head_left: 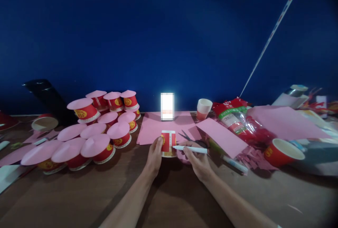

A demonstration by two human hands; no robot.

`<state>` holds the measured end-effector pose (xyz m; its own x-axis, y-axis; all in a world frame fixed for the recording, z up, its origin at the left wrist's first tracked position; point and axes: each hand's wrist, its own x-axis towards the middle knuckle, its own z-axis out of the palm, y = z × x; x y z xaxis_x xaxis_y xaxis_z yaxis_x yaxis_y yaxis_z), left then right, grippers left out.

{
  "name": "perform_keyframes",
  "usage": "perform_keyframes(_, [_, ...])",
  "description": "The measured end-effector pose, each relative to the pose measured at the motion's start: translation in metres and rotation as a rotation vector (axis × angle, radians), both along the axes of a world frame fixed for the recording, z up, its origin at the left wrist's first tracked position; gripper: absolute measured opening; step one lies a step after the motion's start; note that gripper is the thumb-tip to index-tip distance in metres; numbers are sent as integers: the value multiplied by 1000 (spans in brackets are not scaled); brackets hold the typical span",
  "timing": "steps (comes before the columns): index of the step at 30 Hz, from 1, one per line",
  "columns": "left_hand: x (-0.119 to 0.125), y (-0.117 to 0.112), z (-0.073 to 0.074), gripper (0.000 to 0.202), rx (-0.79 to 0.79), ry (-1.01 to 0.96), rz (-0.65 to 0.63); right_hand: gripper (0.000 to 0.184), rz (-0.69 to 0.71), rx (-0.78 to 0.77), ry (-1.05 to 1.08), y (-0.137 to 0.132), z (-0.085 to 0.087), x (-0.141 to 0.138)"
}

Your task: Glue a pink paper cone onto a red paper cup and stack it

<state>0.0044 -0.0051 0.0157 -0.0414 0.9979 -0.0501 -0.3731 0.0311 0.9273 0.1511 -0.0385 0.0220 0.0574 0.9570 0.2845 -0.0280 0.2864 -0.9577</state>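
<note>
Holding a red cup (168,143) and a white pen (190,149)

The left hand (155,157) is closed around the left side of the red cup. The cup stands upside down on the brown table (171,192), near the middle. The right hand (198,163) grips the white pen. The pen points left, and its tip is right by the cup (I cannot tell if it touches). Black scissors (190,138) lie just behind the right hand, by the pink paper (153,127). Farther back, a bright phone (167,106) stands up in front of the blue wall (158,38). On the left sit many hat cups (97,147), red ones with pink cone tops, packed close together. On the right lie a bag of paper cups (232,115) and a tipped cup (282,152), red and on its side.
</note>
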Motion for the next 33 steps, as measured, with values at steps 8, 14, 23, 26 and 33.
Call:
perform_keyframes(8, [0, 0, 2, 36, -12, 1, 24, 23, 73, -6, 33, 0, 0, 0])
perform_keyframes(14, [-1, 0, 0, 39, -24, -11, 10, 26, 139, -50, 45, 0, -2, 1])
perform_keyframes(23, [-2, 1, -2, 38, -16, 22, 44, 25, 105, -12, -30, -1, 3, 0])
perform_keyframes(26, [-2, 1, -1, 39, -24, 52, 76, 24, 137, -1, -65, -2, 3, 0])
perform_keyframes(33, [-3, 1, -2, 40, 2, -15, 25, 26, 148, -33, 1, 0, 1, 1])
